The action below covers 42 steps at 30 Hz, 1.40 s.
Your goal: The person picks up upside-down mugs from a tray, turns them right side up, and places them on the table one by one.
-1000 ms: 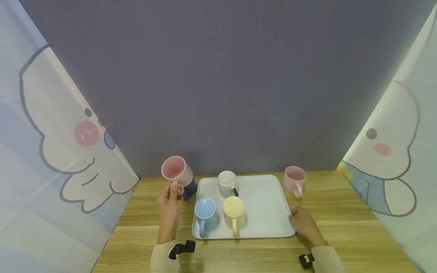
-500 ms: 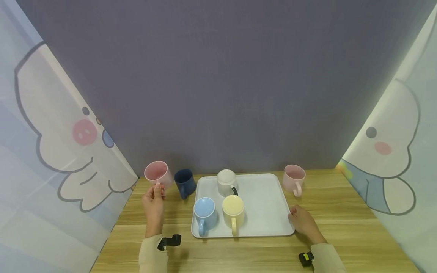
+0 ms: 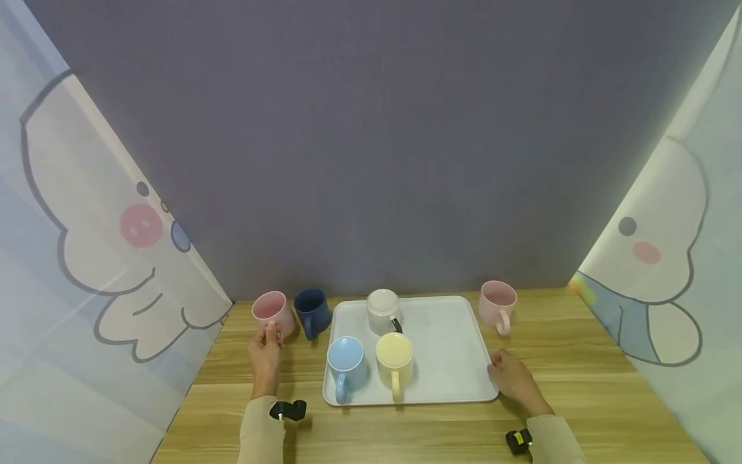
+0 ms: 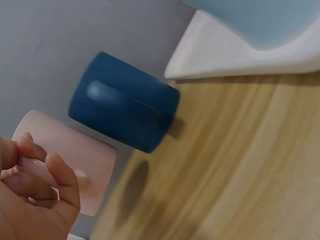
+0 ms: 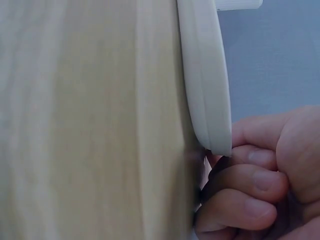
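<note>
In the head view, my left hand (image 3: pixel 265 354) pinches the handle of a pink mug (image 3: pixel 278 318), its mouth facing up, at the table's left. A navy mug (image 3: pixel 313 312) stands close to its right; the left wrist view shows both the pink mug (image 4: pixel 75 155) and the navy mug (image 4: pixel 125 102) side by side. Whether the pink mug touches the table, I cannot tell. My right hand (image 3: pixel 513 379) grips the right edge of a white tray (image 3: pixel 452 351), fingers curled at the rim in the right wrist view. On the tray appear bottom-up a light blue mug (image 3: pixel 348 367), a yellow mug (image 3: pixel 395 361) and a white mug (image 3: pixel 382 312).
A second pink mug (image 3: pixel 496 306) stands on the wooden table (image 3: pixel 406 432) just right of the tray's back corner. A grey wall (image 3: pixel 371 161) rises behind the table, and printed cloths (image 3: pixel 649 303) hang at both sides.
My left hand has carried the pink mug leftward from in front of the navy mug, then lowered it toward the table beside it. My right hand has stayed at the tray's edge.
</note>
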{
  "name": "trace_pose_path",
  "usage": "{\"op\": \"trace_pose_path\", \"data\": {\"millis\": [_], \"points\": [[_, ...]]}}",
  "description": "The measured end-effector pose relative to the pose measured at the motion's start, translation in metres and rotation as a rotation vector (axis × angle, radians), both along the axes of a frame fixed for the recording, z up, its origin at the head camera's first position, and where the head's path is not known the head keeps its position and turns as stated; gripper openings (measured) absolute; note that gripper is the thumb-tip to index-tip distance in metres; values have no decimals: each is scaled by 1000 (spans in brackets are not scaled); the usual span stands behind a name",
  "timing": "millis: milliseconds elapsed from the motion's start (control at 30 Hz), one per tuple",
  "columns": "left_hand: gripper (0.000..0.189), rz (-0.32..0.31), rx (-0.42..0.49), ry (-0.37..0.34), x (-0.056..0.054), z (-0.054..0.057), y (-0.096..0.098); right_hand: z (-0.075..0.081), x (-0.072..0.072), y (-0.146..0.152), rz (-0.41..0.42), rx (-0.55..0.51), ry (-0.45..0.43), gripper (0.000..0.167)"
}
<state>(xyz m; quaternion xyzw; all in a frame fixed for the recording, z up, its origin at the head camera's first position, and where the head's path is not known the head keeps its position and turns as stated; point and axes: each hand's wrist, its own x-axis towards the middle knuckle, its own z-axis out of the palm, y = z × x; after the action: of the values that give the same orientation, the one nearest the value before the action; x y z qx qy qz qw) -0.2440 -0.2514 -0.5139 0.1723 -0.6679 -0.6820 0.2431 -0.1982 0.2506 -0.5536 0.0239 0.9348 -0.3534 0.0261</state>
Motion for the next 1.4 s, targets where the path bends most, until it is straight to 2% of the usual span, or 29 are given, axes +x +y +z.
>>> {"op": "trace_pose_path", "data": {"millis": [133, 333, 467, 600, 767, 967, 1200, 1400], "points": [[35, -1, -5, -12, -2, -9, -1, 0, -1, -1, 0, -7, 4, 20], [35, -41, 10, -65, -3, -20, -1, -1, -1, 0, -6, -13, -4, 21], [35, -19, -19, -80, -4, -24, 0, -1, -1, -1, -5, -14, -1, 21], [37, 11, -76, -87, -5, -24, 1, 0, -1, -2, -6, -18, -5, 22], [39, 37, -130, -140, -4, -21, 2, 0, -1, -2, -16, -22, -19, 23], [40, 30, -141, -150, -2, -21, 1, -1, -1, -2, -17, -31, -18, 23], [35, 63, -247, -210, 9, -19, 3, -2, 0, -1, -15, -18, -12, 22], [35, 98, -332, -191, 22, -14, 13, -3, -1, 0, -13, -11, -5, 21]]}}
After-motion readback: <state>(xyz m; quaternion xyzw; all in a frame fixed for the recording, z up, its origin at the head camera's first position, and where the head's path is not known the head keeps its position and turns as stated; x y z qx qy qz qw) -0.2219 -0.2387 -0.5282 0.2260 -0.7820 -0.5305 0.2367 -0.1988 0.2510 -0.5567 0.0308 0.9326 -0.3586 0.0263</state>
